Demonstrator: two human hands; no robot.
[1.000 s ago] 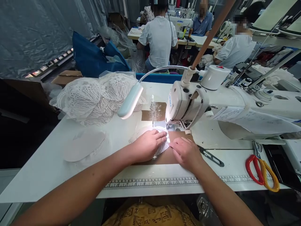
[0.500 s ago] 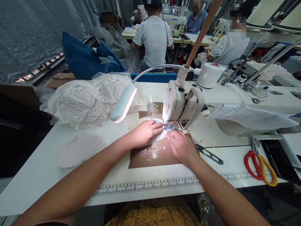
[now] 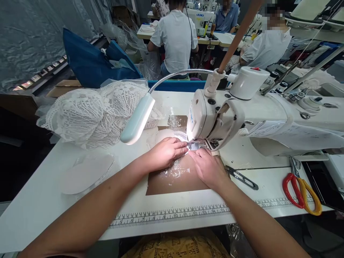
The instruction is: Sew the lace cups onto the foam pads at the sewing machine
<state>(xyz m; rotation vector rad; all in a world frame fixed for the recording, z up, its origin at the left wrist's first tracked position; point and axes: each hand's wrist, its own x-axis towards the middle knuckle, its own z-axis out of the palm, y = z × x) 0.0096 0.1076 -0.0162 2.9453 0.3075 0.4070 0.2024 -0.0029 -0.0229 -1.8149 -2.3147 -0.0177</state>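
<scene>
At the needle of a white sewing machine (image 3: 199,114) lies a small white lace fabric piece (image 3: 180,135), lit by the lamp. My left hand (image 3: 168,153) rests flat on it, fingers stretched toward the presser foot. Close to the needle's near side, my right hand (image 3: 208,167) has its fingers curled together with the fingertips at the fabric's near edge. The hands cover much of the piece. Beneath both hands a shiny brown sheet (image 3: 172,182) is spread on the white table (image 3: 129,200).
White lace cups (image 3: 80,114) are heaped at the left, with pale oval pads (image 3: 86,173) in front. A lamp (image 3: 138,118) hangs over the table. Thread snips (image 3: 242,177) and red-and-yellow scissors (image 3: 301,190) lie right. A printed ruler (image 3: 172,216) runs along the front edge. People sit beyond.
Less of the white fabric shows between my hands on the near side of the needle. Both hands keep nearly the same place; the view has shifted slightly.
</scene>
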